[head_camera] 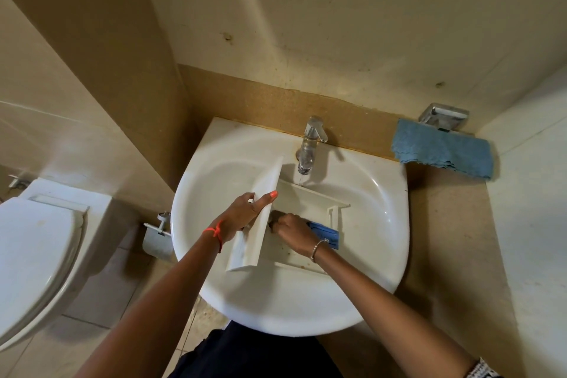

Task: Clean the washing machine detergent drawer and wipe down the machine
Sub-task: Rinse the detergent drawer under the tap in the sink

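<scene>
Head view: left hand [250, 209] grips the drawer [308, 198] front; right hand [293, 232] curls inside, hold unclear.

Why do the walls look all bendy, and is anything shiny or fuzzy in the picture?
In the head view, the wide-angle lens bows the wall and stretches the toilet at the edge; soft glare sits on the sink rim and the tap; the right hand in the detergent drawer looks slightly fuzzy.
</scene>
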